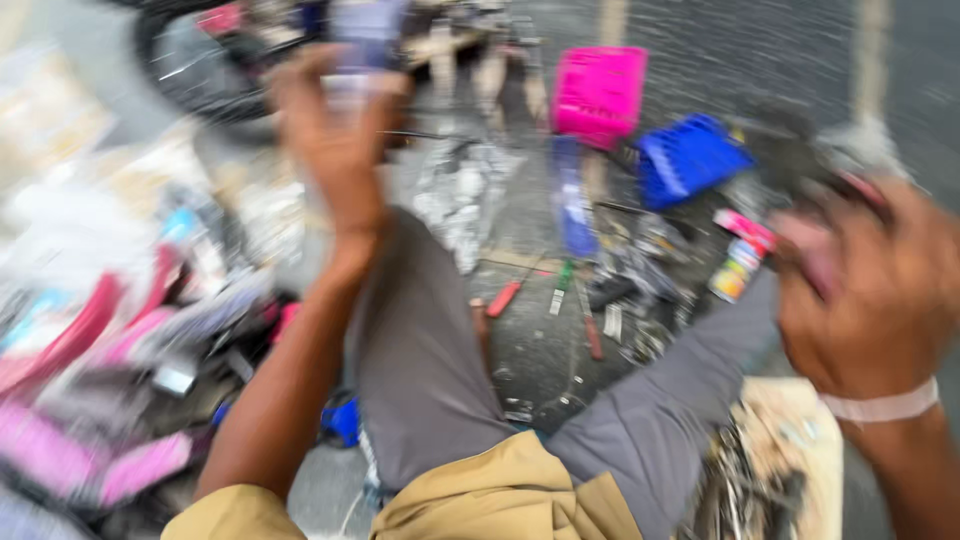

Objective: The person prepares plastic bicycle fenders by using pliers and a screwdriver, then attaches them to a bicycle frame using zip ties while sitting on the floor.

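Both hands are raised and kept well apart, and the whole view is strongly blurred. On the left side, the left hand (340,135) is lifted toward the far part of the scene, with the fingers closed around a pale bluish object (365,40); its kind cannot be told because of the blur. On the right side, the right hand (875,290) is held nearer, with a white band (885,405) seen at the wrist. Something dark with a pink part (815,215) seems to be gripped in it, but whether the fingers are clamped on it cannot be told.

Between the hands, grey trouser legs (420,350) are seen above a dark floor (545,350). Small tools are scattered there, among them a red-handled screwdriver (505,297). A pink basket (598,93) and a blue basket (688,158) are placed farther away. Pink and white packages (90,400) are piled at the near left.
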